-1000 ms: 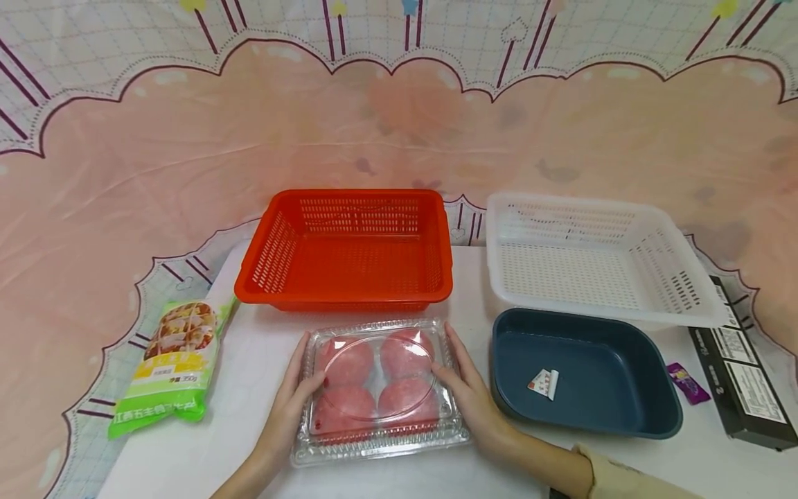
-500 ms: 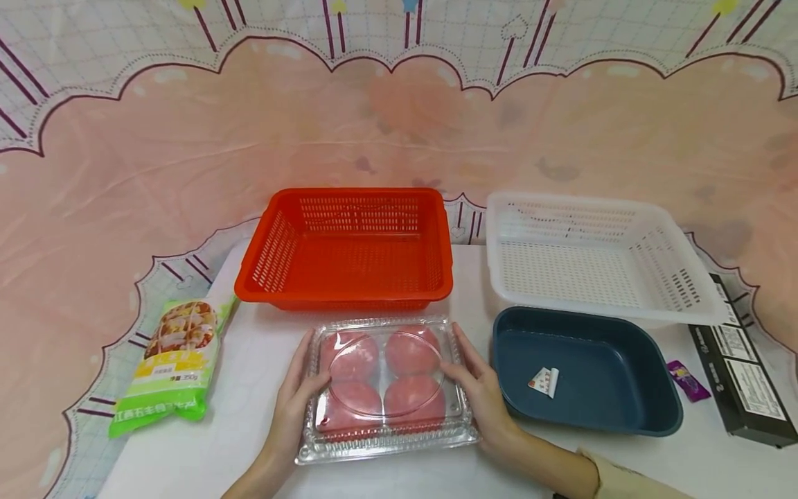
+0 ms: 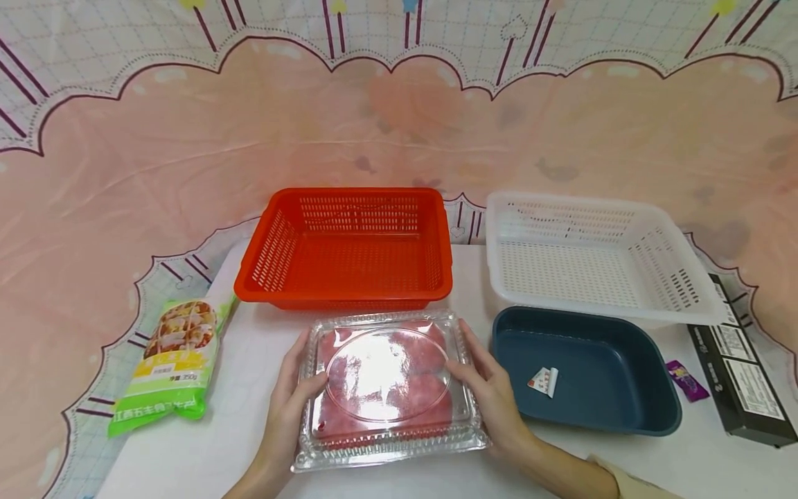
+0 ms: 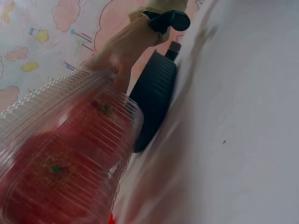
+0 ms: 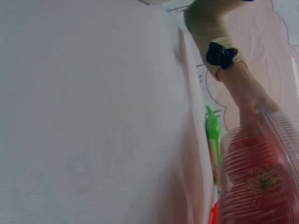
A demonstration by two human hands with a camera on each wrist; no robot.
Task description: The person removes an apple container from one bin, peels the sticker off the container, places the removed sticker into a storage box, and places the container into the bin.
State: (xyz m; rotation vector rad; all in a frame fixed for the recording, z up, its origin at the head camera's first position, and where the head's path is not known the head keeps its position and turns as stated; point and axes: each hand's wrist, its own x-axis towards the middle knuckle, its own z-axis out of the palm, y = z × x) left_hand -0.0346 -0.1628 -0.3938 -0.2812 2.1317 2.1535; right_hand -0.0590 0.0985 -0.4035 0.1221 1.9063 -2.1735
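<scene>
In the head view, a clear plastic clamshell box [image 3: 389, 443] is held between both hands in front of the red basket. Pink round pieces [image 3: 430, 395] show through its lid, partly washed out by a bright glare. My left hand [image 3: 283, 398] grips the box's left side, thumb over the lid edge. The right side is gripped by my right hand [image 3: 495, 398], its thumb also on top. Fingers under the box are hidden. Both wrist views show the ribbed side of the box [image 4: 93, 154] raised off the white table, with green specks on the pink pieces.
Behind the box stands a red basket [image 3: 343, 294]. A white basket [image 3: 605, 312] is at the back right, with a dark blue tub [image 3: 617, 395] before it holding a paper scrap [image 3: 544, 382]. A purple packet [image 3: 687, 381] and black box [image 3: 751, 388] lie right; a food bag [image 3: 174, 367] lies left.
Both hands have shifted slightly right with the clamshell box. Its lid has tilted, and a strong glare now covers its middle. The baskets, tub and bag have stayed put.
</scene>
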